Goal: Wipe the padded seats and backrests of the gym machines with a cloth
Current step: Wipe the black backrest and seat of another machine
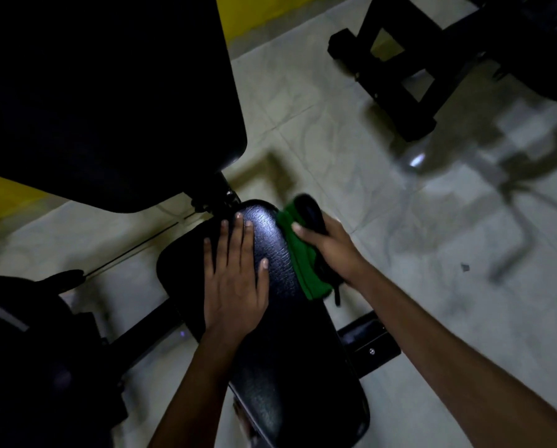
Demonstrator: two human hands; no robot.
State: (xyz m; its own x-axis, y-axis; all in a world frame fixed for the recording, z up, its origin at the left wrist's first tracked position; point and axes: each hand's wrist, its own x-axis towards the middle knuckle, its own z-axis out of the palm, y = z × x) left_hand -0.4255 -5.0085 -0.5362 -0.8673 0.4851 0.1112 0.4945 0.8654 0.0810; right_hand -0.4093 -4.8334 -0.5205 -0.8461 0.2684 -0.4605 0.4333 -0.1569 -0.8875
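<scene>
Seat pad (290, 367): black, textured vinyl, long and narrow, running from the lower centre of the view up toward the backrest; a patch of light reflects off its upper end.
Backrest (109, 98): large black pad, tilted, filling the upper left; very dark, surface detail cannot be made out.
Left hand (233, 279): flat on the seat pad, palm down, fingers spread and extended, holding nothing.
Right hand (328, 250): closed around a bunched cloth at the right edge of the seat pad's upper end.
Cloth (298, 257): green with a black portion, pressed against the right side of the seat pad, partly draped over its edge.
Frame (367, 345): black metal crossbar under the seat pad, a bolt head visible on the right.
Floor (319, 130): pale glossy tiles with faint marbling, showing shadows and a bright reflection; one small dark speck at right.
Wall (248, 14): yellow band along the base, seen upper centre and at left.
Neighbouring machine (409, 69): black frame resting on the floor, upper right, well apart from the seat pad.
Lighting: dim; motion blur at right.
</scene>
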